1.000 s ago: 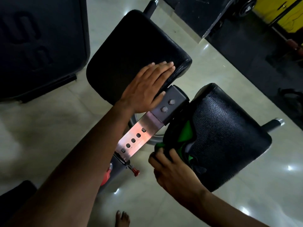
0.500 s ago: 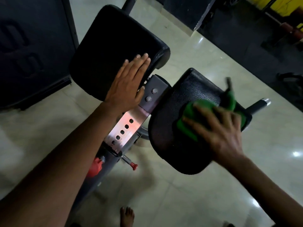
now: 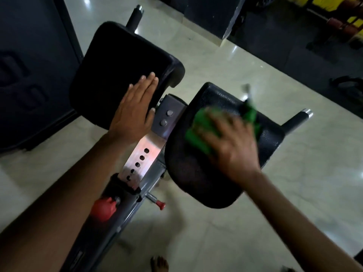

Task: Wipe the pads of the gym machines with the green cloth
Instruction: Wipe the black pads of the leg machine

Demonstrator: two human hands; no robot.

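Two black padded cushions sit side by side on a grey machine frame. My left hand [image 3: 133, 112] rests flat, fingers straight, on the near right edge of the left pad [image 3: 117, 63]. My right hand [image 3: 233, 142], blurred by motion, presses the green cloth [image 3: 198, 134] flat onto the top of the right pad [image 3: 196, 173]. A loose end of the cloth sticks up beyond my fingers near the pad's far edge.
A steel plate with adjustment holes [image 3: 143, 154] joins the pads, with red knobs [image 3: 104, 208] below on the grey post. Handle bars [image 3: 298, 116] stick out beyond each pad. A dark machine panel [image 3: 29, 75] stands left. Bare toes [image 3: 160, 264] show on the pale tiled floor.
My right hand came up from the right pad's near edge with the cloth and now rubs it across the pad's top. My left hand has stayed on the left pad.
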